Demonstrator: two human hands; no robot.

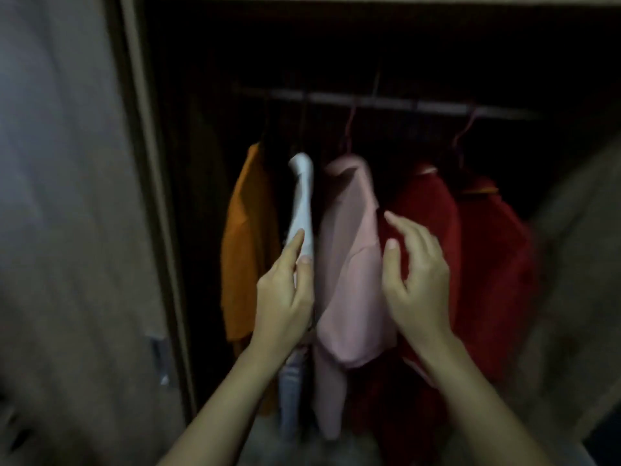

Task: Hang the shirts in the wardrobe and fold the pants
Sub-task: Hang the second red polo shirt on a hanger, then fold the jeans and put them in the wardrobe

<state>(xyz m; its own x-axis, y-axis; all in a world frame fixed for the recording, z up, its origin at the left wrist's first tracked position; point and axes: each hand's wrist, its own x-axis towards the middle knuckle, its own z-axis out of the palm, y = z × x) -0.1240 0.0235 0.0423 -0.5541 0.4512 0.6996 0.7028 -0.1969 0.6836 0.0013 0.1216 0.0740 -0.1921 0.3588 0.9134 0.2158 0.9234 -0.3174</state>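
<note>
Right now both hands are reaching into the open wardrobe (148, 163), w/ five shirts hanging side by side on the rail (386, 104). L to R they're hanging as the orange shirt (247, 247), the white shirt (302, 196), the pink shirt (349, 264), the red shirt (423, 203) and the second red shirt (494, 264), each on a thin hanger; the pinkish hanger hook (349, 129) over the pink one is showing clearest.

The left hand (285, 294) is lying against the white shirt, index finger straight along the fabric and thumb straight on its near edge. It's touching, not curling round anything, so the grip is released.

The right hand (420, 284) is hovering between the pink shirt and the red shirt, fingers spread and loosely bent, palm facing the pink one. It's grasping nothing; fingertips are just beside the red fabric, but contact isn't clear b/c of blur.

A pale blue-grey garment (292, 398) is hanging below the left wrist; can't tell what it is. The wardrobe door (67, 196) is standing at the L side.
</note>
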